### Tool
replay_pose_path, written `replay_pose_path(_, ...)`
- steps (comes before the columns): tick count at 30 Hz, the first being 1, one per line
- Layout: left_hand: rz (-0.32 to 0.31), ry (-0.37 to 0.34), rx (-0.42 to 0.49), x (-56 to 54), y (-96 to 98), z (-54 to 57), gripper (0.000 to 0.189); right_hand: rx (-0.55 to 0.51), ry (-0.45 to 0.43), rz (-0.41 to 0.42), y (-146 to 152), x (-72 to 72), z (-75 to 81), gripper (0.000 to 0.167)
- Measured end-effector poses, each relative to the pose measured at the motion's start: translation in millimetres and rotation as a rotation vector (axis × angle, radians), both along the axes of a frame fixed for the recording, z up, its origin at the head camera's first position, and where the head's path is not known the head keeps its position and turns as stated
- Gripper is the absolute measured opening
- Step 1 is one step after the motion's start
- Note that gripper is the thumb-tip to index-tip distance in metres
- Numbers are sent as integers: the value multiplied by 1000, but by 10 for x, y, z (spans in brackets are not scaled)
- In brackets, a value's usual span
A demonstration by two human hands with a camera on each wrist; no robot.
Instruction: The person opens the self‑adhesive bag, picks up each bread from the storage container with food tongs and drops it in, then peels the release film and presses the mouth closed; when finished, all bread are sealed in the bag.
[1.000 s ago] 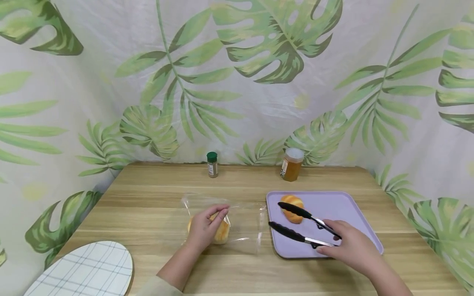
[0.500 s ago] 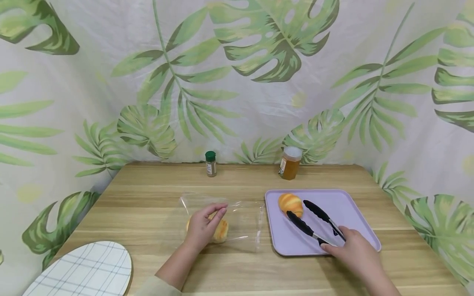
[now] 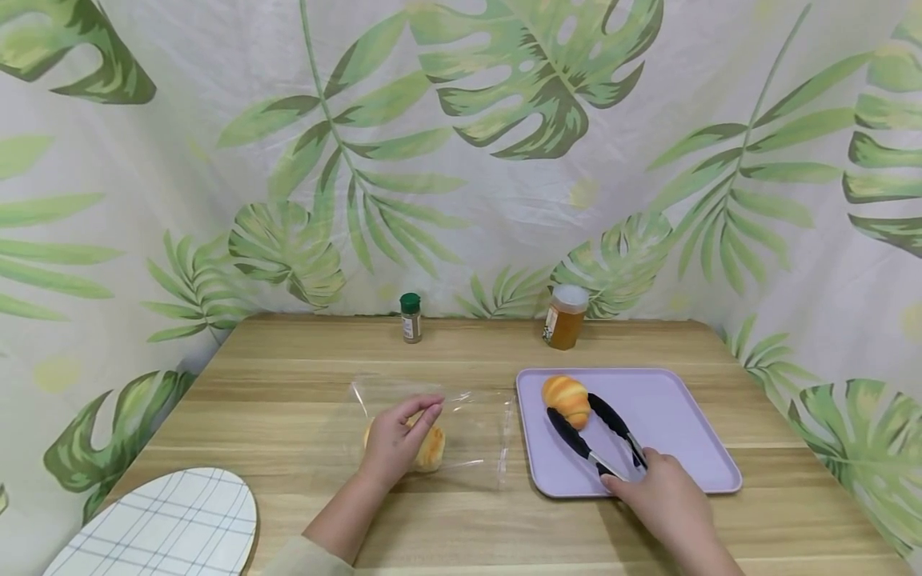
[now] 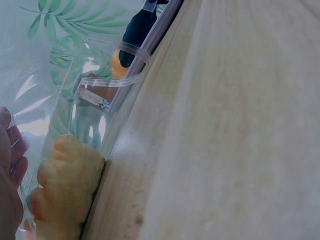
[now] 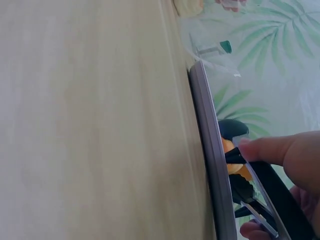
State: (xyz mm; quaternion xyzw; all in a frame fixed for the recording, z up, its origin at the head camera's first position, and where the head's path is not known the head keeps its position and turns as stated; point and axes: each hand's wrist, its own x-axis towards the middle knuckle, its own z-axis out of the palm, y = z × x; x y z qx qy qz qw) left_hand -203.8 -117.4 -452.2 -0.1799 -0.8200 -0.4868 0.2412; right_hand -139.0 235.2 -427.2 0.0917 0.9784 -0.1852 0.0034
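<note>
My left hand [image 3: 399, 438] pinches the upper film of a clear plastic bag [image 3: 475, 436] between thumb and fingers. Inside the bag lies a golden bread roll [image 3: 432, 450], partly hidden by that hand; the left wrist view shows its lumpy side [image 4: 70, 185]. My right hand [image 3: 666, 492] grips metal tongs [image 3: 569, 432] with black tips. The tongs are spread, one tip on each side of a striped croissant-shaped bun [image 3: 565, 396]. This bun rests at the left of a lilac tray [image 3: 677, 424]. Whether both tips touch it, I cannot tell.
A green-capped spice jar [image 3: 411, 318] and a honey-coloured jar [image 3: 566, 318] stand along the table's back. At the front left lies a white checked oval board or mat [image 3: 166, 524]. Leaf-patterned cloth [image 3: 504, 200] hangs behind the table.
The tongs first shifted right, off the top of the bun, then came back left, and their tips now stand on either side of it. My left hand keeps its place on the bag.
</note>
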Motion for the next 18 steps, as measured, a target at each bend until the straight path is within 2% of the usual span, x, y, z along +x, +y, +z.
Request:
replay_pose_path(10,-6,-9,1,-2,4,-4,14,37,51,6,-20,14,11,78)
replay_pose_path(18,-18,13,-35,11,1,-2,14,35,69,36,152,48,75,79)
